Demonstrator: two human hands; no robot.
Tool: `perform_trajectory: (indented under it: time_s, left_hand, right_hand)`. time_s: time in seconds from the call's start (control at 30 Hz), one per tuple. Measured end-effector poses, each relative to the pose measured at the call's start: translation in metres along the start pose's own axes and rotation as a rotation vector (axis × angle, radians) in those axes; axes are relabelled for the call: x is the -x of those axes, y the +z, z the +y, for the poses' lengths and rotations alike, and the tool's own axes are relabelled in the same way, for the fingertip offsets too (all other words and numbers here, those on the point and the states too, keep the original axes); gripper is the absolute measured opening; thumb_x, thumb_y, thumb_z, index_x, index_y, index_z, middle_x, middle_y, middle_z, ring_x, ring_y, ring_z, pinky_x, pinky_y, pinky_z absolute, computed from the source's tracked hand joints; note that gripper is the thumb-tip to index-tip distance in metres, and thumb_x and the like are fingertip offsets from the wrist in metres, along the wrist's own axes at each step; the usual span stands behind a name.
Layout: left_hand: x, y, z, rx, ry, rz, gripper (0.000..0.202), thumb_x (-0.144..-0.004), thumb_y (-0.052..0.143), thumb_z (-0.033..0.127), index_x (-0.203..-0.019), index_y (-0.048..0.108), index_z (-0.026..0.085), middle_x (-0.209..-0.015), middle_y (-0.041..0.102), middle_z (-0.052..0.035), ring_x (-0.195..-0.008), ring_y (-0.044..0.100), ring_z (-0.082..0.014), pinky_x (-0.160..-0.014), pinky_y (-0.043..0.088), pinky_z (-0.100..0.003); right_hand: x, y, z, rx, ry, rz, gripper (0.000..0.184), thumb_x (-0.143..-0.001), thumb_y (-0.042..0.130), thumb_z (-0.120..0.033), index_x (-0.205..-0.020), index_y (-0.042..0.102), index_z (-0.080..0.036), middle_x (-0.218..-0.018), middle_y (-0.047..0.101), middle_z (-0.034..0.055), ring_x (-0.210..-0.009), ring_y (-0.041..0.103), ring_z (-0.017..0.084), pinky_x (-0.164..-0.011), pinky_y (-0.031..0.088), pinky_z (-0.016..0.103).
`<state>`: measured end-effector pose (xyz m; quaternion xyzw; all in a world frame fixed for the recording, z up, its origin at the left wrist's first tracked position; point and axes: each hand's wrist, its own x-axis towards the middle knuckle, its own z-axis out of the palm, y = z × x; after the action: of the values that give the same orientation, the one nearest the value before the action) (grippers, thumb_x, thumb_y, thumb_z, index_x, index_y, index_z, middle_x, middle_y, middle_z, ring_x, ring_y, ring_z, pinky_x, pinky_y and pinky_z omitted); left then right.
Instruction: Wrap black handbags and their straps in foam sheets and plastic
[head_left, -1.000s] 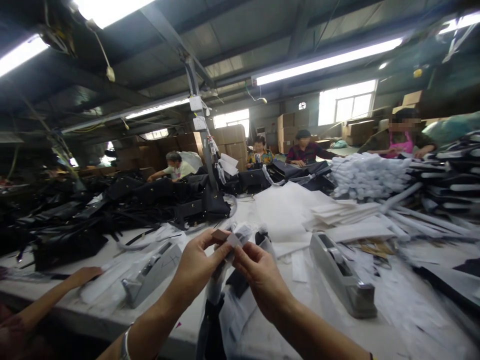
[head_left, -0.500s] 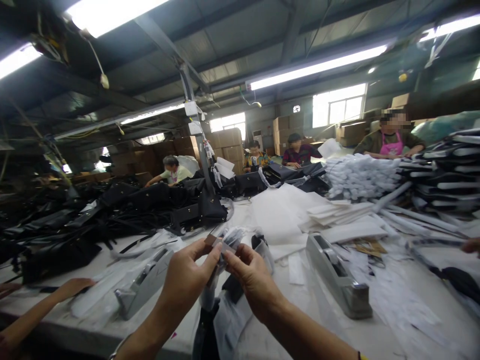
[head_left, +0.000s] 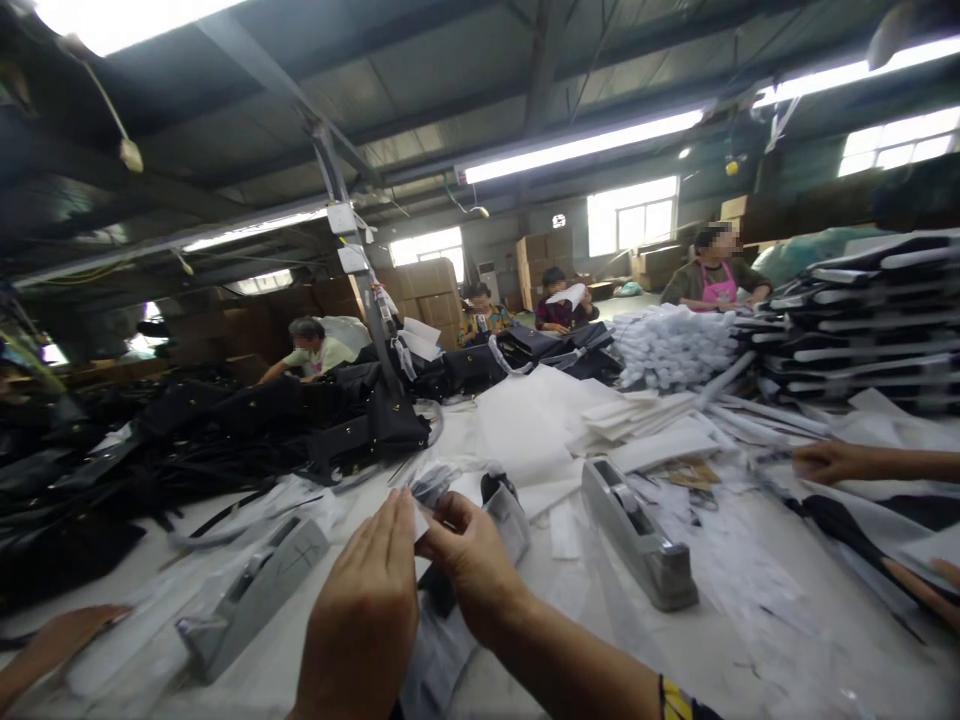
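My left hand (head_left: 367, 610) is raised in front of me with its fingers straight and close together, back towards the camera. My right hand (head_left: 465, 560) pinches a small white paper piece (head_left: 420, 520) against the left fingertips. Just behind the fingers a crumpled clear plastic wrapping (head_left: 435, 482) sticks up. Below my hands hangs a black item in white plastic (head_left: 450, 640), partly hidden by my wrists. The white table (head_left: 720, 640) lies under everything.
Two grey tape dispensers (head_left: 634, 535) (head_left: 251, 595) flank my hands. Black bags (head_left: 225, 430) pile up at the left, white sheets (head_left: 532, 425) and rolled white pieces (head_left: 667, 345) behind. Another person's hand (head_left: 829, 462) reaches in at the right, another (head_left: 56, 640) at the lower left. Several workers sit at the back.
The brown and white piece held between both thumbs is now covered by my flattened left fingers. The camera swung right, and a co-worker's hand came in at the right.
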<state>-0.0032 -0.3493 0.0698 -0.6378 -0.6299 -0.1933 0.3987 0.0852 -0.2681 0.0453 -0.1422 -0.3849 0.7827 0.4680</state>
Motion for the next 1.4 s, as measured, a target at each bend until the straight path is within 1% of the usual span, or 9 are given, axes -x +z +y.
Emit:
perform_trajectory:
  time_s: [0.27, 0.43, 0.57, 0.67, 0.77, 1.03, 1.13, 1.27, 1.4]
  left_hand:
    - [0.004, 0.009, 0.008, 0.014, -0.15, -0.093, 0.052, -0.092, 0.033, 0.006, -0.14, 0.05, 0.001, -0.144, 0.049, -0.023, -0.126, 0.058, -0.0338, -0.099, 0.052, -0.045]
    - [0.007, 0.01, 0.011, 0.128, -0.193, -0.074, 0.051, -0.094, 0.033, 0.011, -0.142, 0.05, 0.007, -0.145, 0.051, -0.0193, -0.128, 0.056, -0.0317, -0.104, 0.048, -0.045]
    - [0.001, 0.0, -0.002, 0.381, -0.237, -0.142, 0.048, -0.094, 0.047, 0.033, -0.138, 0.056, 0.015, -0.138, 0.06, -0.0152, -0.124, 0.059, -0.032, -0.105, 0.047, -0.046]
    - [-0.011, -0.007, -0.021, 0.697, -0.43, -0.31, 0.046, -0.088, 0.058, 0.05, -0.125, 0.064, 0.024, -0.128, 0.068, -0.0094, -0.12, 0.062, -0.0307, -0.103, 0.048, -0.044]
    - [-0.025, -0.008, -0.033, 1.034, -0.589, -0.46, 0.048, -0.081, 0.067, 0.054, -0.116, 0.066, 0.022, -0.124, 0.069, -0.0101, -0.119, 0.062, -0.0307, -0.101, 0.049, -0.041]
    - [-0.031, -0.001, -0.014, 1.294, -0.865, -0.395, 0.053, -0.067, 0.079, 0.05, -0.109, 0.067, 0.02, -0.112, 0.073, -0.0084, -0.108, 0.067, -0.0276, -0.085, 0.055, -0.031]
    - [-0.025, 0.003, -0.015, 1.284, -0.952, -0.385, 0.059, -0.065, 0.081, 0.05, -0.114, 0.064, 0.022, -0.115, 0.072, -0.0066, -0.1, 0.07, -0.0243, -0.074, 0.057, -0.026]
    - [-0.019, 0.009, -0.02, 1.278, -1.062, -0.39, 0.067, -0.064, 0.08, 0.053, -0.122, 0.061, 0.026, -0.119, 0.071, -0.0054, -0.095, 0.072, -0.0241, -0.062, 0.058, -0.023]
    - [-0.018, 0.013, -0.02, 1.29, -1.056, -0.372, 0.071, -0.062, 0.082, 0.054, -0.122, 0.061, 0.024, -0.123, 0.069, -0.0084, -0.102, 0.07, -0.0279, -0.065, 0.059, -0.025]
  right_hand:
    - [0.012, -0.005, -0.007, 0.031, -0.06, -0.18, 0.026, -0.071, 0.084, -0.03, -0.083, 0.066, -0.017, -0.082, 0.058, -0.0009, -0.08, 0.054, 0.014, -0.075, 0.043, 0.025]
    - [0.01, -0.01, -0.008, 0.179, -0.114, -0.129, 0.025, -0.074, 0.082, -0.036, -0.079, 0.067, -0.017, -0.074, 0.056, 0.0003, -0.075, 0.053, 0.016, -0.072, 0.045, 0.028]
    - [0.004, -0.02, -0.011, 0.251, -0.145, -0.083, 0.027, -0.076, 0.079, -0.041, -0.073, 0.069, -0.016, -0.069, 0.06, 0.0007, -0.071, 0.055, 0.016, -0.069, 0.045, 0.028]
    - [0.0, -0.026, -0.015, 0.252, -0.12, -0.131, 0.029, -0.075, 0.08, -0.042, -0.085, 0.076, -0.015, -0.076, 0.067, 0.0037, -0.072, 0.059, 0.016, -0.07, 0.047, 0.029]
    - [-0.006, -0.03, -0.018, 0.252, -0.08, -0.157, 0.032, -0.071, 0.083, -0.041, -0.089, 0.079, -0.014, -0.081, 0.071, 0.0057, -0.07, 0.06, 0.015, -0.07, 0.048, 0.029]
    - [-0.007, -0.036, -0.023, 0.363, -0.083, -0.2, 0.035, -0.074, 0.079, -0.047, -0.094, 0.079, -0.017, -0.082, 0.073, 0.0046, -0.071, 0.064, 0.017, -0.071, 0.049, 0.03]
    - [-0.004, -0.069, -0.043, 0.662, -0.266, -0.134, 0.029, -0.084, 0.07, -0.044, -0.104, 0.078, -0.025, -0.101, 0.074, 0.0048, -0.093, 0.067, 0.022, -0.09, 0.049, 0.036]
    - [0.011, -0.163, -0.079, 1.241, -0.547, 0.384, 0.023, -0.085, 0.068, -0.036, -0.102, 0.076, -0.024, -0.129, 0.065, 0.0096, -0.125, 0.054, 0.028, -0.113, 0.033, 0.044]
    - [0.032, -0.253, -0.098, 1.727, -0.275, 0.758, 0.03, -0.084, 0.065, -0.042, -0.092, 0.077, -0.016, -0.142, 0.054, 0.0178, -0.14, 0.036, 0.037, -0.116, 0.024, 0.053]
